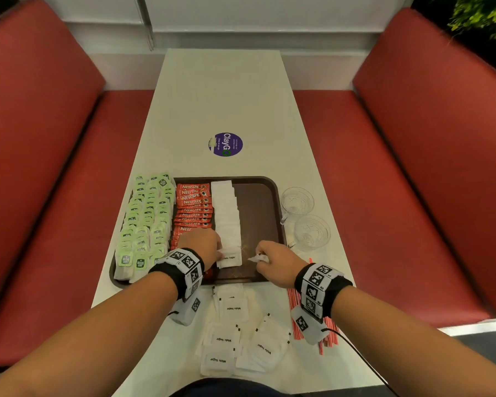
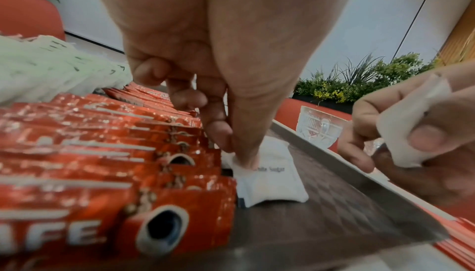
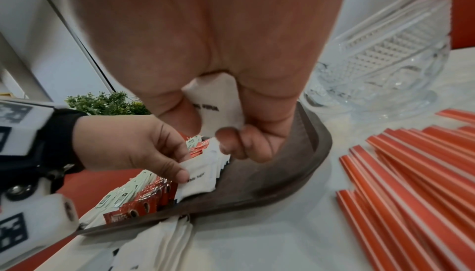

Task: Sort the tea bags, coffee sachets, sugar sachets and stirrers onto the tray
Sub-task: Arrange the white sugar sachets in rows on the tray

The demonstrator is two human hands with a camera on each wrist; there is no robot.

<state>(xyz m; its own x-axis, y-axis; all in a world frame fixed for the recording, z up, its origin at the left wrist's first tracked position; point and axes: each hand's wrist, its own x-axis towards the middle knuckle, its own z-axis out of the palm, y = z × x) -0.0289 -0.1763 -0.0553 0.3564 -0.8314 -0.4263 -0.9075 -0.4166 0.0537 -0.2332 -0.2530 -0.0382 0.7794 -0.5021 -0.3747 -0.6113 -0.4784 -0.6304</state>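
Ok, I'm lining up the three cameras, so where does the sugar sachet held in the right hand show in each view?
Head: sugar sachet at centre, in the right hand over the tray, near its front edge.
Left wrist: sachet at the right edge, wrapped by fingers.
Right wrist: sachet at centre, under the palm.
Shared landmark: the "White Sugar" sachet on the tray that the left hand pinches.

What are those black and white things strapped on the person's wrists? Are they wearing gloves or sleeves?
No gloves or sleeves: both forearms and hands are bare. Each wrist carries a black band ringed with white blocks printed with black square-patterned markers. A white boxy unit hangs under the left wrist, and another under the right. A thin black cable trails from the right unit toward the person.
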